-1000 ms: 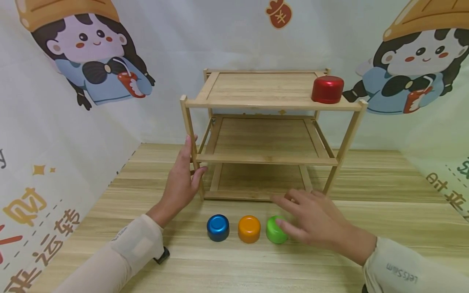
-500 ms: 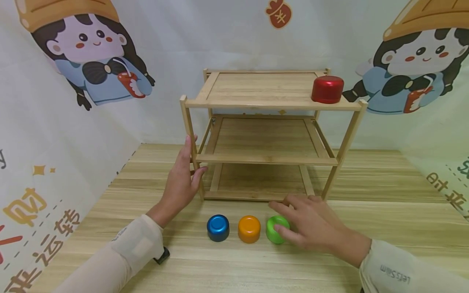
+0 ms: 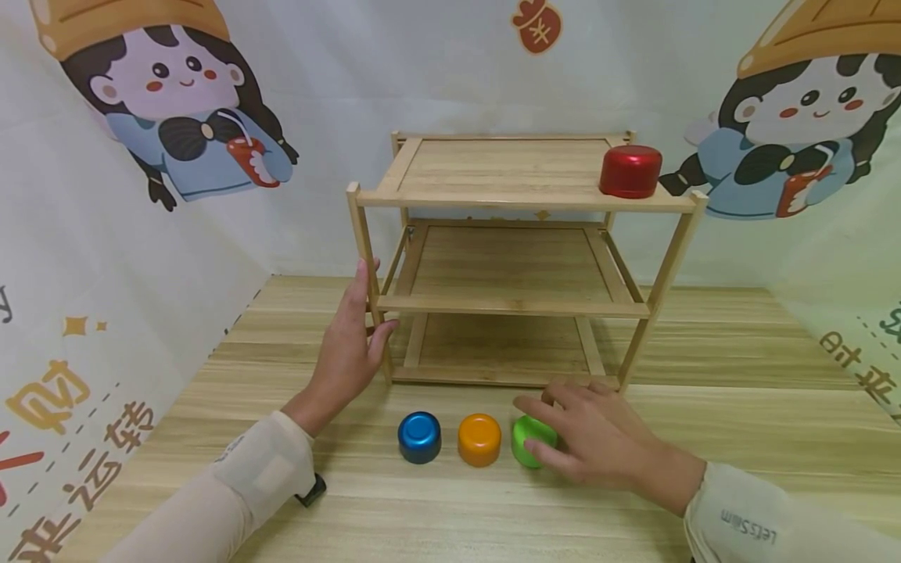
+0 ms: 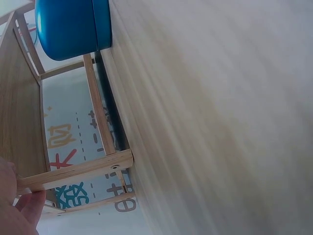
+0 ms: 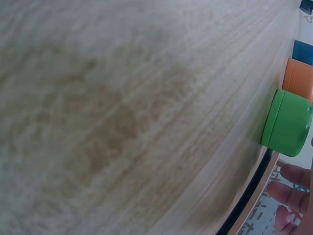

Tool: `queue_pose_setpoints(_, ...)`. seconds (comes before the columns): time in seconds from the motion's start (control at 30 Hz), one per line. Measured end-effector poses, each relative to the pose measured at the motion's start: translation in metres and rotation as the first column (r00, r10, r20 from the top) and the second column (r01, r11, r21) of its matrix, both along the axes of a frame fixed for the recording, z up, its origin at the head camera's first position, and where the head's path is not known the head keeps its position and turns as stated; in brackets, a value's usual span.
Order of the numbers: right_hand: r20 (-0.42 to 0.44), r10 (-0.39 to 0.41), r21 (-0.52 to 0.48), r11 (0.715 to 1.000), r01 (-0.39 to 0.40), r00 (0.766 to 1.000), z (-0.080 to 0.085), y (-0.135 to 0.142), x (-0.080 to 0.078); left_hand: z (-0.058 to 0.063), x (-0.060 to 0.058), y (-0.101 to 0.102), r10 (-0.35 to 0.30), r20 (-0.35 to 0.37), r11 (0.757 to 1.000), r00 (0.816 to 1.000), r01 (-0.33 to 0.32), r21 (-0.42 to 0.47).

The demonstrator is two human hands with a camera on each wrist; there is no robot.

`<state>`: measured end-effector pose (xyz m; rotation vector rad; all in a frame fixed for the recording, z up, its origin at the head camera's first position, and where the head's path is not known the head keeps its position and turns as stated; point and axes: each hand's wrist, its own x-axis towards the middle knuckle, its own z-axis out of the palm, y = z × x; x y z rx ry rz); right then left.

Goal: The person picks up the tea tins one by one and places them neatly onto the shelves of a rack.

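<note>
My left hand (image 3: pixel 345 344) grips the left front post of a three-tier wooden shelf (image 3: pixel 514 306), its thumb on the inner side of the post. My right hand (image 3: pixel 598 438) reaches over a small green tin (image 3: pixel 529 436), with the thumb in front and the fingers behind. A gap shows between the fingers (image 5: pixel 288 196) and the green tin in the right wrist view. Left of the green tin stand an orange tin (image 3: pixel 479 439) and a blue tin (image 3: pixel 419 437), in a row on the table. A red tin (image 3: pixel 630 172) sits at the right of the top shelf.
The wood-grain table (image 3: pixel 422 516) reaches forward under the shelf. A white printed cloth (image 3: pixel 338 70) with cartoon figures hangs behind and along both sides. The row of tins stands close in front of the bottom shelf.
My right hand has shifted slightly left and down around the green tin. The left hand, the shelf and the tins have stayed in place.
</note>
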<state>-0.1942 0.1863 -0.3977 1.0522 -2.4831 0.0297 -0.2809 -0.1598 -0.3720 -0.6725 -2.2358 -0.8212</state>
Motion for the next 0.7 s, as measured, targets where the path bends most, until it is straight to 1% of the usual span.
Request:
queue_pose_setpoints(0.23,-0.012,0.025,0.006,1.000,-0.025,1.000,-0.004,0.001,-0.001,0.001,0.000,0.000,0.003,0.010,1.000,1.000,-0.003,0.004)
queue_pose_setpoints(0.43,-0.016,0.027,0.020,0.999,-0.027,1.000,-0.009,0.000,-0.001,0.001,0.000,0.000,-0.001,0.002,1.000,1.000,0.001,0.003)
queue_pose_setpoints(0.7,0.021,0.012,0.029,1.000,-0.013,1.000,-0.011,-0.002,0.002,0.001,0.000,0.000,-0.006,-0.009,1.000,1.000,0.006,0.000)
